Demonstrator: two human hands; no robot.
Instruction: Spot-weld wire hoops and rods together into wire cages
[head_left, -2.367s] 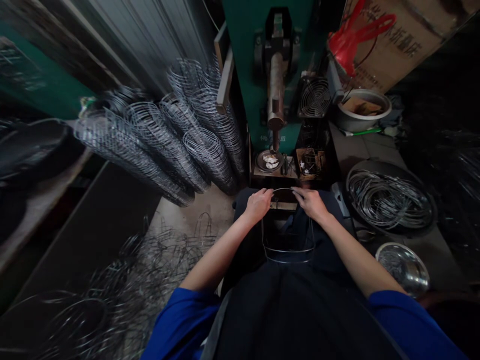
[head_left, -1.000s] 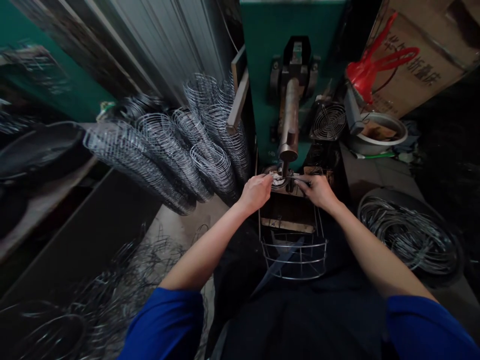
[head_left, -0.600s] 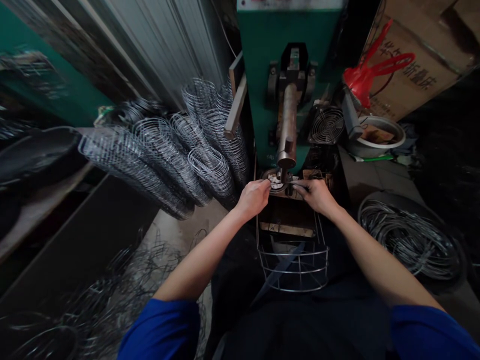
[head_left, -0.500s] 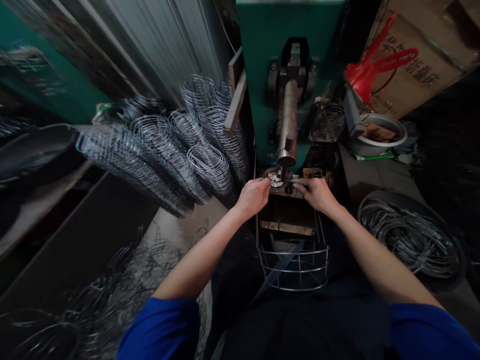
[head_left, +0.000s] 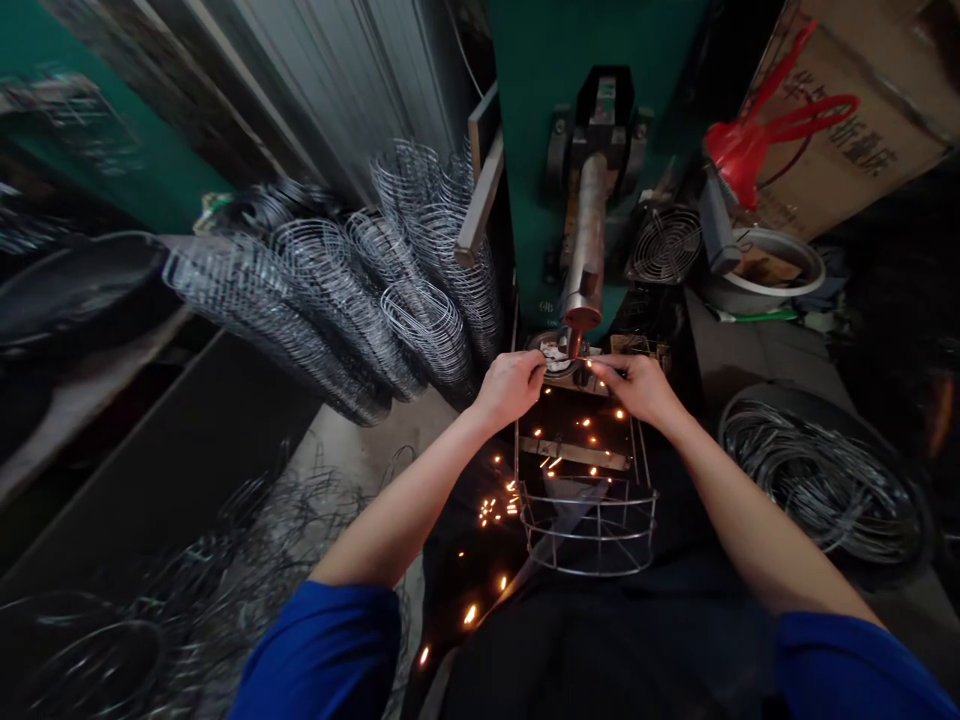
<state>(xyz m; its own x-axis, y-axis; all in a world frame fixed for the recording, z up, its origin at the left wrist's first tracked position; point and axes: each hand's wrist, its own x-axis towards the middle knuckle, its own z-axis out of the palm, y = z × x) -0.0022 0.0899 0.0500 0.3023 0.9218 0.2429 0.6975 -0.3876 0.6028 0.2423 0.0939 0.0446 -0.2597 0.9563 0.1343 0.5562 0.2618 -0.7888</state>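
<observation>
Both my hands meet at the tip of a metal machine arm (head_left: 586,240) on a green machine (head_left: 540,150). My left hand (head_left: 511,388), just left of the tip, has its fingers pinched on something too small to make out. On the right side of the tip, my right hand (head_left: 637,385) pinches a thin wire. Orange sparks (head_left: 491,508) scatter below the hands. A curved wire frame (head_left: 589,535) hangs beneath them, near my lap.
Stacks of wire baskets (head_left: 420,320) stand left of the machine. At the right lie a basin of coiled wire (head_left: 825,480), a metal bowl (head_left: 765,290), a small fan (head_left: 666,243) and a red object (head_left: 735,160). Loose wire (head_left: 247,560) covers the lower left.
Sparks have appeared below the machine tip and over my lap. The view has shifted slightly, while my hands remain on either side of the tip.
</observation>
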